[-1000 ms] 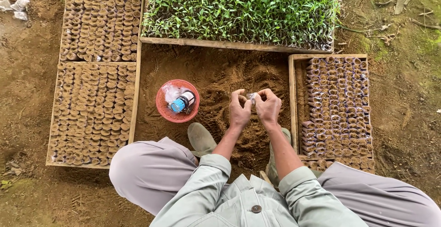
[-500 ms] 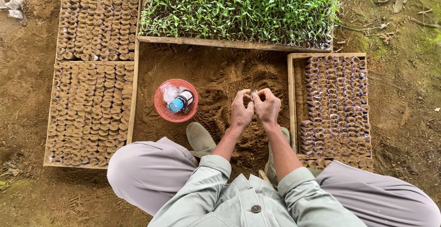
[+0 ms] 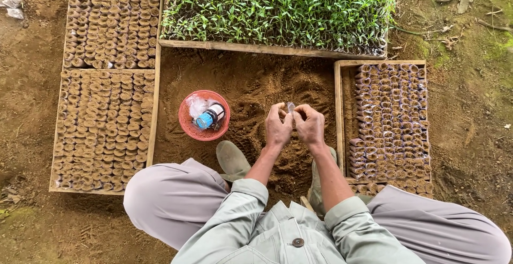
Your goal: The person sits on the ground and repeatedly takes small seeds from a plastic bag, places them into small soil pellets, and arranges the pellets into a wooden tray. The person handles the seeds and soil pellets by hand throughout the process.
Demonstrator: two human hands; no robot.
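Observation:
My left hand [image 3: 278, 126] and my right hand [image 3: 309, 124] are close together over a heap of loose brown soil [image 3: 256, 90]. Both pinch a small clear plastic bag [image 3: 290, 107] between their fingertips, held upright just above the soil. To the right stands a wooden tray [image 3: 340, 114] packed with several small soil-filled plastic bags. A red plastic basket [image 3: 186, 127] lies on the soil left of my hands, holding a bottle with a blue cap [image 3: 209, 117] and crumpled clear plastic.
Two wooden trays of soil-filled bags [image 3: 104, 125] stand at the left, one behind the other. A tray of green seedlings [image 3: 278, 7] lies across the back. My boots [image 3: 232, 160] rest on the soil near my knees. Bare earth surrounds everything.
My hands stay together on the small bag, shifting slightly and working it between the fingertips. The view has drifted a little to the right.

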